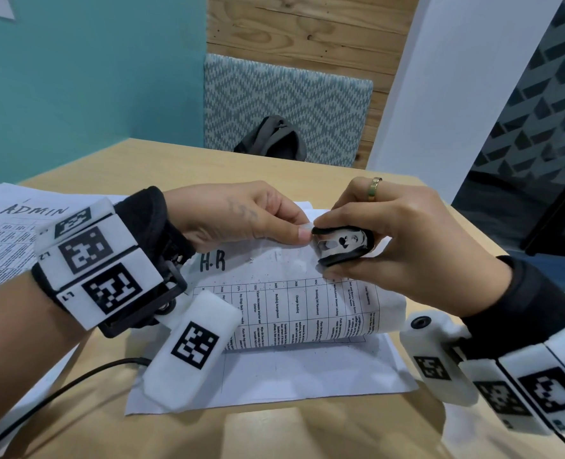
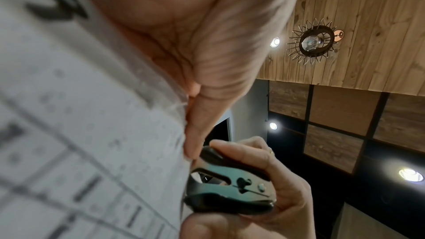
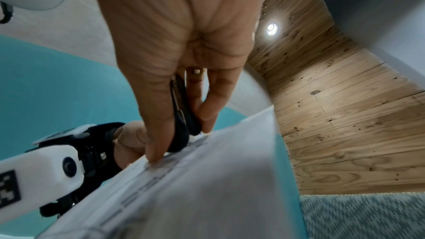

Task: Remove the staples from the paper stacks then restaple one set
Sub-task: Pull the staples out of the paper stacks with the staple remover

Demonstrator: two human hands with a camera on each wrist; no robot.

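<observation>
While the left hand (image 1: 241, 217) pinches the paper (image 1: 274, 283) corner and the right hand (image 1: 390, 240) squeezes the staple remover (image 1: 342, 241), a sideways yank could tear it.

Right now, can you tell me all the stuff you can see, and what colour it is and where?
HR papers: one white stack, lifted off the desk, corner held up.
Staple remover: one, black and silver, at that stack's top corner.
Admin papers: one white stack, far left on the desk.
Loose sheet: one, white, flat under the HR papers.
Desk: one, light wood.
Cable: one, black, front left on the desk.
Bag: one, grey, behind the desk on a patterned seat.
Ring: one, gold, on a finger of the right hand.
Left hand: pinches the HR papers' corner.
Right hand: grips the staple remover.
</observation>
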